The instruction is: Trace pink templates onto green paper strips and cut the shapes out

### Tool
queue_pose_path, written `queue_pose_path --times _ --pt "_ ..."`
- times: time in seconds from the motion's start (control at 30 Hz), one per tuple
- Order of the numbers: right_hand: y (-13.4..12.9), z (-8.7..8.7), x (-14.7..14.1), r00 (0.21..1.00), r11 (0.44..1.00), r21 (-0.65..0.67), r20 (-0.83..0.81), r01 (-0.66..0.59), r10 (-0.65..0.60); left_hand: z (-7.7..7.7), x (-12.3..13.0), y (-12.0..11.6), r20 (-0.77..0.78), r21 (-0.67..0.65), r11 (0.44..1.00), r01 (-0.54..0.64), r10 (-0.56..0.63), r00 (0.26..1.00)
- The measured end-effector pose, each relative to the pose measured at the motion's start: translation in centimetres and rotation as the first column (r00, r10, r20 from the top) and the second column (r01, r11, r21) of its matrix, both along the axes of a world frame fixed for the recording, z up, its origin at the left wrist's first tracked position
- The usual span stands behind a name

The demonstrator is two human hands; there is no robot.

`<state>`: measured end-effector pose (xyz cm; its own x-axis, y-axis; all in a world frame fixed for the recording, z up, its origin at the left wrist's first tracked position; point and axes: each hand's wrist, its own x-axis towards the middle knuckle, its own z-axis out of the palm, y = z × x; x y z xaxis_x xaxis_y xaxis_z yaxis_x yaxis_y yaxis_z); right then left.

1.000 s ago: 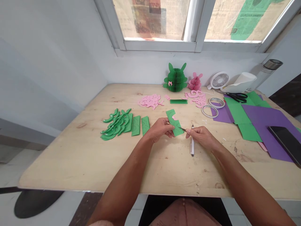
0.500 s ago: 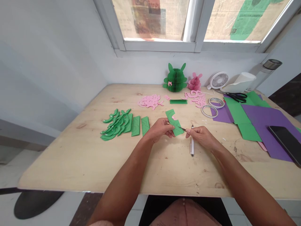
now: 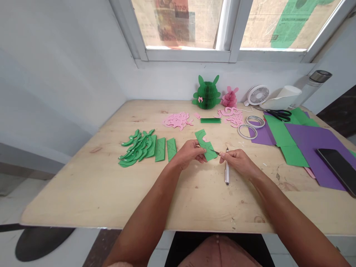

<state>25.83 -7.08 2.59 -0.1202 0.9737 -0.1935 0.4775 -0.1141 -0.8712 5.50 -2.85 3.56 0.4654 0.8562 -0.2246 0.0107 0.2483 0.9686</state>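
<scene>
My left hand (image 3: 192, 152) pinches a green paper piece (image 3: 210, 151) above the table. A curved notch is cut out of its upper right edge, and a drawn curve shows lower down. My right hand (image 3: 236, 160) is closed on a thin dark-bladed cutting tool (image 3: 214, 151), whose handle is hidden in the fingers. The blade's tip meets the paper's right side. Under the right hand lies a white pen (image 3: 227, 174), partly covered. Left of my left hand are green paper rectangles (image 3: 160, 149) with drawn curves, beside a heap of cut green shapes (image 3: 136, 147).
Pink paper cutouts (image 3: 178, 120) and a folded green strip (image 3: 210, 121) lie farther back. Green (image 3: 207, 95) and pink (image 3: 229, 98) paper figures stand by the wall. Rightward are tape rolls (image 3: 247, 132), black scissors (image 3: 280, 114), a fan (image 3: 258, 95), purple sheets (image 3: 311, 148) and a phone (image 3: 338, 167).
The view has shifted very slightly. Both hands, the green paper and the blade hold almost the same position.
</scene>
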Motion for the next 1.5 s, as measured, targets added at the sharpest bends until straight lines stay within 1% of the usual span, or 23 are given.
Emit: queue_pose_path --times 0.4,0.57,0.8,1.13,1.27,1.5 --pt "0.00 -0.05 0.06 1.000 1.000 0.009 0.013 0.004 -0.004 0.09 0.04 -0.03 -0.002 -0.003 1.000 -0.004 0.004 1.000" --pt "-0.04 -0.04 0.03 1.000 1.000 -0.026 -0.022 0.003 -0.003 0.01 0.11 0.02 0.013 -0.005 1.000 -0.021 0.021 1.000" --pt "-0.05 -0.02 -0.01 0.998 0.999 -0.044 -0.053 0.015 -0.017 -0.01 0.15 0.04 0.031 -0.005 1.000 -0.028 0.029 0.999" --pt "-0.19 0.03 -0.09 0.993 0.999 -0.037 -0.121 -0.007 0.003 -0.10 0.15 -0.05 0.052 -0.024 1.000 -0.007 0.008 0.999" --pt "-0.22 0.00 -0.20 0.993 1.000 -0.027 -0.116 -0.007 0.004 -0.05 0.17 -0.08 0.059 -0.028 1.000 0.008 -0.007 0.998" --pt "-0.34 0.15 -0.29 0.992 1.000 -0.028 -0.129 0.001 -0.004 -0.11 0.30 -0.13 0.069 -0.021 1.000 0.002 0.000 0.998"
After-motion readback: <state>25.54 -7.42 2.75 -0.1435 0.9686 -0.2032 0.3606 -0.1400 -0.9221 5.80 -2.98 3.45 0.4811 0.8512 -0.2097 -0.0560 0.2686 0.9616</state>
